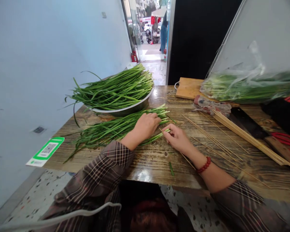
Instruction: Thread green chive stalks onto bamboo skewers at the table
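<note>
Long green garlic chives [106, 129] lie in a loose pile on the wooden table, their pale cut ends to the right. My left hand [146, 126] is over this pile, its fingers curled down around some stems; the fingertips are partly hidden. My right hand [175, 137] pinches a thin bamboo skewer [188, 160] beside a few pale stem ends [166, 131]. The skewer's tip points toward my left hand, and its other end runs back under my right wrist. A short cut piece of chive [171, 169] is on the table near the front edge.
A metal basin [125, 111] heaped with chives stands behind the pile. To the right are loose skewers [212, 138], a skewer bundle [251, 137], a cleaver [251, 124], a cloth glove [211, 104], a cutting board [188, 88] and bagged chives [246, 85]. A QR-code card [47, 149] sits left.
</note>
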`<action>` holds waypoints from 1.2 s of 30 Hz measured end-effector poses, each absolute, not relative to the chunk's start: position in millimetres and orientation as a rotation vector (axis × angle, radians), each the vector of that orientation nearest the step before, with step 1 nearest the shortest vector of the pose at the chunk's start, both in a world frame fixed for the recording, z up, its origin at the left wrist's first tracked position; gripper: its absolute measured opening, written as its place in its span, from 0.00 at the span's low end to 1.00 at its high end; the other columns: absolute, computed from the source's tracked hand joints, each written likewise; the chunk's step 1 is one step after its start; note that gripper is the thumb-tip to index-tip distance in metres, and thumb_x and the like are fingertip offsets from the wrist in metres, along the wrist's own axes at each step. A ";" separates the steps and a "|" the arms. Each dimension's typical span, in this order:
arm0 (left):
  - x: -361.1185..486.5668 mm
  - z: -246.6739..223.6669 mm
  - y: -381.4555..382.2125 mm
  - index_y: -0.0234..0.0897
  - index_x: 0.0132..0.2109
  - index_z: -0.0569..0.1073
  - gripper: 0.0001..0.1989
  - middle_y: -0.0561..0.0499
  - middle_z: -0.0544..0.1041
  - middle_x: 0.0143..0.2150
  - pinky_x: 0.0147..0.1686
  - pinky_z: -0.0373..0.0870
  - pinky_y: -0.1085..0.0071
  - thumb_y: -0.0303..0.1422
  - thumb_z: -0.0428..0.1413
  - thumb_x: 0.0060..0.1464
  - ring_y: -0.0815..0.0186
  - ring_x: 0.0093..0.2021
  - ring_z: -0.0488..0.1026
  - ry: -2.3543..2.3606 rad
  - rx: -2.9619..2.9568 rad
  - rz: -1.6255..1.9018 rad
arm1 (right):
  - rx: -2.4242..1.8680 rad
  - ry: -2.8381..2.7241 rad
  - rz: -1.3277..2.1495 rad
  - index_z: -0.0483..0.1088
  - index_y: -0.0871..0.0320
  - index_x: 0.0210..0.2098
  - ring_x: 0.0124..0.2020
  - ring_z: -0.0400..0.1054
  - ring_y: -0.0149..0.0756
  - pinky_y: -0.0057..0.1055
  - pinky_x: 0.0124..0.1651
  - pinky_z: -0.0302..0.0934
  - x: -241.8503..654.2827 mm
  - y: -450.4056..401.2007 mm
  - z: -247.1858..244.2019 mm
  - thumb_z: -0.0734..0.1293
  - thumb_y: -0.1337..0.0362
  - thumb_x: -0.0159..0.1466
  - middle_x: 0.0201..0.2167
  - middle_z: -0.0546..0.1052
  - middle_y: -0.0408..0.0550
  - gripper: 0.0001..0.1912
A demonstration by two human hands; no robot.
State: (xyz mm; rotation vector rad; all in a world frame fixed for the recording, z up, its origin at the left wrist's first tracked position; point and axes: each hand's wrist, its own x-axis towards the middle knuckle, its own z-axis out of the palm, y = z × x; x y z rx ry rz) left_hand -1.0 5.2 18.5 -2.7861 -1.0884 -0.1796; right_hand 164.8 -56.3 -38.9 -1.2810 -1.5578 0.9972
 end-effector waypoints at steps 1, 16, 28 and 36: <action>-1.1 11.2 5.6 0.36 0.42 0.76 0.11 0.45 0.73 0.39 0.41 0.64 0.66 0.31 0.48 0.61 0.61 0.41 0.70 -1.158 -2.818 -0.161 | -1.288 -1.559 0.992 0.68 0.59 0.37 0.16 0.58 0.26 0.23 0.21 0.49 165.2 -56.4 -38.5 0.62 0.59 0.61 0.16 0.67 0.37 0.10; -19.5 -15.8 16.6 0.32 0.34 0.73 0.05 0.52 0.73 0.28 0.34 0.66 0.72 0.26 0.52 0.51 0.68 0.31 0.69 -1.581 -3.110 -1.224 | -1.259 -1.361 1.030 0.67 0.58 0.37 0.14 0.55 0.24 0.22 0.19 0.49 169.4 -53.9 -39.1 0.64 0.57 0.61 0.15 0.65 0.35 0.10; -17.9 -1.9 4.3 0.32 0.38 0.76 0.09 0.52 0.76 0.29 0.34 0.66 0.73 0.32 0.56 0.51 0.69 0.30 0.70 -1.759 -3.205 -1.538 | -1.208 -1.250 1.151 0.71 0.62 0.47 0.14 0.49 0.21 0.22 0.17 0.44 169.9 -55.2 -29.9 0.66 0.56 0.60 0.15 0.59 0.33 0.20; -14.9 -7.5 4.7 0.33 0.32 0.69 0.02 0.54 0.70 0.27 0.32 0.63 0.74 0.26 0.56 0.49 0.71 0.29 0.67 -1.747 -3.293 -1.577 | -1.243 -1.233 1.093 0.73 0.62 0.47 0.15 0.51 0.22 0.22 0.17 0.45 171.0 -56.5 -29.4 0.67 0.57 0.60 0.16 0.61 0.34 0.20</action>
